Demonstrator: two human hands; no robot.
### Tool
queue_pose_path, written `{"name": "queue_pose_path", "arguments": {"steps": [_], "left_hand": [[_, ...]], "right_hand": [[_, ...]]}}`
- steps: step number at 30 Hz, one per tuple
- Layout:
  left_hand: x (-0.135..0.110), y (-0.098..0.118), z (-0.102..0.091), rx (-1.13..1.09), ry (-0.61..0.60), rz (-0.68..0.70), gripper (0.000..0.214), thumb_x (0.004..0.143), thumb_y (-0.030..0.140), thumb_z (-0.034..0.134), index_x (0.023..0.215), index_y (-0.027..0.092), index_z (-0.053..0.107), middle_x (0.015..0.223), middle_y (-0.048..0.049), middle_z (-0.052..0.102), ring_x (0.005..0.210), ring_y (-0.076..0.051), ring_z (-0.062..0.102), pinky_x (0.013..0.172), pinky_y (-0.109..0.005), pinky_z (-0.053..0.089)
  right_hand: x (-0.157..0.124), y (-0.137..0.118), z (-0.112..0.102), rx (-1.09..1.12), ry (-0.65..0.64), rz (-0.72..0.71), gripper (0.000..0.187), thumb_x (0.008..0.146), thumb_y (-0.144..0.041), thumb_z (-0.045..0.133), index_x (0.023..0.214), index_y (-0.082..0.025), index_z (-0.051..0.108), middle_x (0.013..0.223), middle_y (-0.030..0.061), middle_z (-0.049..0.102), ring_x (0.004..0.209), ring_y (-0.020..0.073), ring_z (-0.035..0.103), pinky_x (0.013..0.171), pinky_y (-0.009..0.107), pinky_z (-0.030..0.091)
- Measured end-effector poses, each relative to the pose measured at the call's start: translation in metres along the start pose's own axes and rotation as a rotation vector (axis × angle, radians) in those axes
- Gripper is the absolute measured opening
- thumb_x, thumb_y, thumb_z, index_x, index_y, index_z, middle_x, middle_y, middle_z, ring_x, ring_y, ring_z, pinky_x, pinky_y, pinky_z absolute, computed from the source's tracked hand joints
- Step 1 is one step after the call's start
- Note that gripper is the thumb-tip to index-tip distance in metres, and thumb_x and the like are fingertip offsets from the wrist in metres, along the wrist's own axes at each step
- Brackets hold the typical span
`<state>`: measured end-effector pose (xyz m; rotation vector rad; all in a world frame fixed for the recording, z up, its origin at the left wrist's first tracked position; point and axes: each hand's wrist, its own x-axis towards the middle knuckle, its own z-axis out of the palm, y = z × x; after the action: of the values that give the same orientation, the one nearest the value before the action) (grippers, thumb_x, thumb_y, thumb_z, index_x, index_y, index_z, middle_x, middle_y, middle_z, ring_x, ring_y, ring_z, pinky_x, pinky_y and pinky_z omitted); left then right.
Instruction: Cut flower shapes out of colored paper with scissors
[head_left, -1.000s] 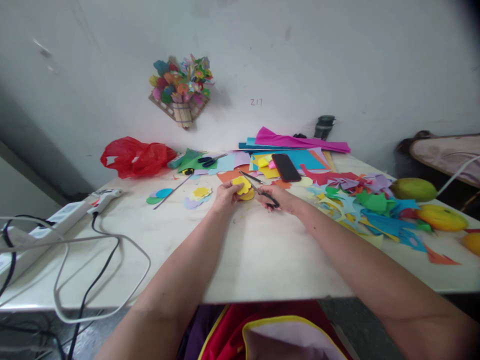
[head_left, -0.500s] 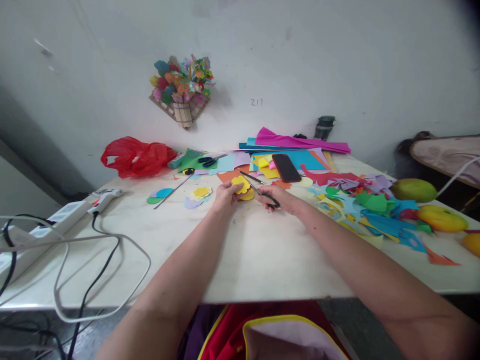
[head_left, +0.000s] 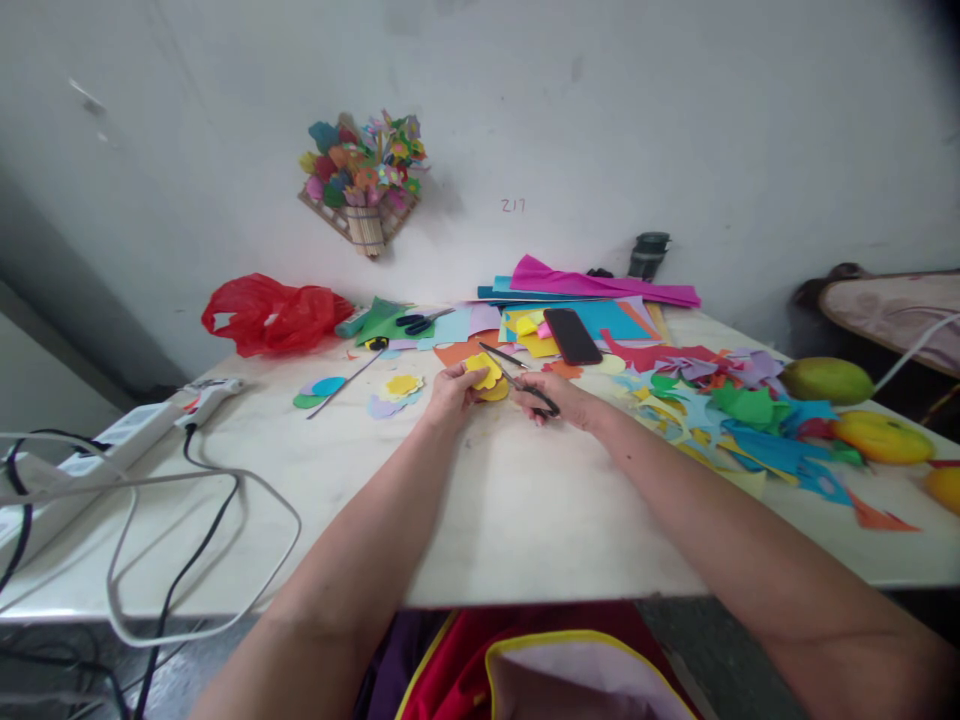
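Observation:
Between the thumb and fingers of my left hand (head_left: 453, 392) is a yellow paper flower (head_left: 486, 369) with a scalloped edge, held just above the table. A second, darker yellow paper piece (head_left: 496, 391) lies behind and below it; whether my fingers hold that too I cannot tell. My right hand (head_left: 553, 396) is closed around the dark handles of a pair of scissors (head_left: 517, 383), whose blades point left at the flower's right edge. Left of my hands lie another yellow paper flower (head_left: 403, 385) and lilac paper pieces (head_left: 388, 405).
Paper scraps (head_left: 750, 415) cover the right side, near several mangoes (head_left: 829, 381). A phone (head_left: 573, 337) rests on coloured sheets behind my hands. Dark-handled scissors (head_left: 417, 322) and a red plastic bag (head_left: 277, 312) are at the back. A power strip (head_left: 124, 440) with loose cables stands left.
The yellow flower has turned or tilted slightly in my left hand beside the scissors. Everything else stays where it was.

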<state>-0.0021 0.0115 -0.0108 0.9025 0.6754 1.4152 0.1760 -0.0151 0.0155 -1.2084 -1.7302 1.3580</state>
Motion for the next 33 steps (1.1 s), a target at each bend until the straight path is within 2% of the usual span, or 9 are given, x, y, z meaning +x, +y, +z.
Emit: {"name": "queue_pose_path", "arguments": {"steps": [7, 21, 33], "left_hand": [[-0.0028, 0.0021, 0.0025, 0.022, -0.006, -0.024, 0.026, 0.048, 0.02, 0.086, 0.06, 0.011, 0.064, 0.067, -0.0087, 0.071, 0.061, -0.018, 0.068, 0.063, -0.029, 0.057], [-0.0041, 0.0023, 0.0038, 0.037, 0.002, -0.034, 0.029, 0.05, 0.021, 0.086, 0.063, 0.01, 0.063, 0.068, -0.0089, 0.07, 0.065, -0.021, 0.069, 0.068, -0.034, 0.057], [-0.0022, 0.004, 0.0025, 0.039, 0.008, -0.04, 0.028, 0.048, 0.019, 0.085, 0.062, 0.011, 0.061, 0.068, -0.0084, 0.07, 0.06, -0.018, 0.067, 0.063, -0.031, 0.055]], "right_hand": [[-0.0007, 0.0022, -0.0028, 0.011, -0.026, -0.04, 0.028, 0.076, -0.033, 0.074, 0.071, -0.017, 0.051, 0.05, -0.0044, 0.056, 0.038, 0.0067, 0.05, 0.034, 0.015, 0.034], [0.0015, 0.0036, -0.0024, 0.074, -0.007, -0.051, 0.024, 0.079, -0.03, 0.072, 0.079, -0.016, 0.053, 0.053, -0.0032, 0.06, 0.039, 0.0076, 0.053, 0.035, 0.016, 0.035], [0.0002, 0.0005, -0.0036, 0.001, -0.043, -0.035, 0.023, 0.076, -0.024, 0.075, 0.073, -0.016, 0.053, 0.049, -0.0049, 0.056, 0.037, 0.0055, 0.048, 0.036, 0.015, 0.036]]}}
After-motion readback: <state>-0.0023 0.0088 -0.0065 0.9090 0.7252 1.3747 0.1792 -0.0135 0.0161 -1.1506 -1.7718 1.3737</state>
